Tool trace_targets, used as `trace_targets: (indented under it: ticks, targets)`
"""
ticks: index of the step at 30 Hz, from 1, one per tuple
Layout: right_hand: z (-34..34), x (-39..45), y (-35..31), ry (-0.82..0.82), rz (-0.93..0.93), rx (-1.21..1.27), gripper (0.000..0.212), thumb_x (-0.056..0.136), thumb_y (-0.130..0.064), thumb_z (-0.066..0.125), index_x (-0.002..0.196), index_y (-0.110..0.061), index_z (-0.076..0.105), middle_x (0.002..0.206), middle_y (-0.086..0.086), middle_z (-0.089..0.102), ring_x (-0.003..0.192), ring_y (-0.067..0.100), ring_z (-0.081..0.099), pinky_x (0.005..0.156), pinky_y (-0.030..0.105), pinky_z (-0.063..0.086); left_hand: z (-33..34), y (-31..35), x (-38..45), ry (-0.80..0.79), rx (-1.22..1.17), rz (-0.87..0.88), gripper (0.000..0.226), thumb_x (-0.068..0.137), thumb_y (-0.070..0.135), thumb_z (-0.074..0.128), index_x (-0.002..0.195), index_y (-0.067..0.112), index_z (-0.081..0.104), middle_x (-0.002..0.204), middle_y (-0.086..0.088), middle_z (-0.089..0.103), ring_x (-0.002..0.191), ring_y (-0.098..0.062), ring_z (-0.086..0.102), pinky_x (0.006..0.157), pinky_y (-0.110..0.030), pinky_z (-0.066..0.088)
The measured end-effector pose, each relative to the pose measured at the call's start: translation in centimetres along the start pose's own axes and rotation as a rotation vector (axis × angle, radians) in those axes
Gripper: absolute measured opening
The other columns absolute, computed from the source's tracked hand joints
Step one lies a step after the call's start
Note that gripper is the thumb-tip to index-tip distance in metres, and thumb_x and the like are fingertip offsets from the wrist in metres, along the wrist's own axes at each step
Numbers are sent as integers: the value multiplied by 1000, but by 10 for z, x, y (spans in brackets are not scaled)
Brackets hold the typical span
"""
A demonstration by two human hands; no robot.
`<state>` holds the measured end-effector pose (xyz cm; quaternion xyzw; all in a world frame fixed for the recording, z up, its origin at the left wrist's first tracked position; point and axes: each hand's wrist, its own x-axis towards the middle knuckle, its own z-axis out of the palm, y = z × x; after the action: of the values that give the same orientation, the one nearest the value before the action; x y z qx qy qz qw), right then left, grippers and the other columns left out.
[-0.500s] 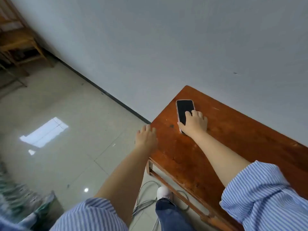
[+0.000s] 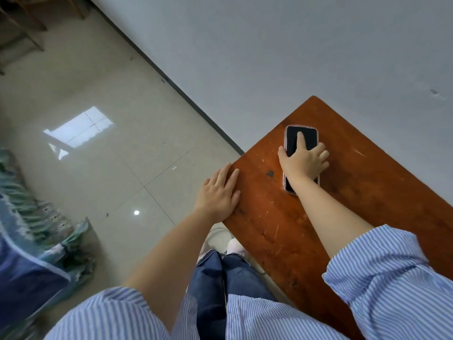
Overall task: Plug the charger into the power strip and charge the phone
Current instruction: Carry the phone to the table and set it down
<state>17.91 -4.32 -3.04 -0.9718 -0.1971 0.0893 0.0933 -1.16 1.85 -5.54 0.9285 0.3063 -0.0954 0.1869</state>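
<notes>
A black phone (image 2: pixel 306 138) in a pale pink case lies screen up near the far left corner of a reddish-brown wooden table (image 2: pixel 367 187). My right hand (image 2: pixel 304 160) rests on top of it, thumb on one side edge, fingers curled over the other, index finger stretched along the screen. My left hand (image 2: pixel 220 192) lies flat with fingers spread on the table's left edge and holds nothing. No charger or power strip shows; a bit of pale cable (image 2: pixel 217 230) is visible on the floor under the table edge.
A white wall (image 2: pixel 269 45) runs behind the table. Glossy beige floor tiles (image 2: pixel 110 155) spread to the left. A blue-green patterned fabric (image 2: pixel 31 229) lies at the left edge. Wooden furniture legs (image 2: pixel 22 25) stand at the top left. My jeans and white shoe (image 2: pixel 235 246) are below.
My right hand has slid further over the phone, with the index finger now stretched on the screen. My left hand has opened flat on the table edge. The view has tilted down.
</notes>
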Motion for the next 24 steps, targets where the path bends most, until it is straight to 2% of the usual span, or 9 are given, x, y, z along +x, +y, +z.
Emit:
trace_targets:
  ticks: [4,7,11,17,18,20,24]
  targets:
    - [-3,3,-20,-29,-83,30,59,83,-49,55,134,-28,36,133,23,41,118,37,37,96,47,37,-12,-11,3,-39,-30,39,53,95,39,29,142,20,17,153,-6,20,137,-25,23,110,-39,26]
    - [2,-1,-63,-89,-223,10,61,78,-49,61,131,-29,41,130,21,44,117,37,37,95,47,36,-33,-44,4,27,-118,-105,47,95,31,35,138,15,27,149,-7,29,136,-26,25,110,-41,26]
    - [12,-14,-139,-169,-380,17,62,75,-49,63,130,-29,43,128,21,46,116,36,38,94,45,37,-73,-119,5,120,-68,-249,42,94,24,39,132,8,35,147,-12,32,134,-28,28,105,-42,30]
    - [29,-26,-309,-195,-589,40,60,71,-44,64,127,-32,47,128,18,45,117,35,35,95,43,34,-158,-284,1,258,20,-428,36,93,22,40,123,2,44,139,-16,41,128,-30,35,99,-42,35]
    - [32,-32,-360,-183,-625,42,60,71,-44,64,127,-32,46,128,18,45,117,35,35,95,43,34,-181,-328,-4,290,34,-461,35,93,21,40,122,1,45,136,-16,43,126,-30,37,97,-42,36]
    - [29,-32,-399,-166,-646,27,61,72,-45,65,128,-31,45,127,17,45,117,35,35,95,43,34,-204,-358,-5,293,76,-500,33,93,21,40,117,0,47,132,-17,47,123,-31,40,94,-41,37]
    - [25,-51,-522,-119,-772,44,60,72,-45,63,128,-31,45,125,17,46,115,35,36,94,43,35,-265,-452,-17,344,171,-594,30,92,20,40,112,0,50,125,-18,51,118,-32,43,90,-41,39]
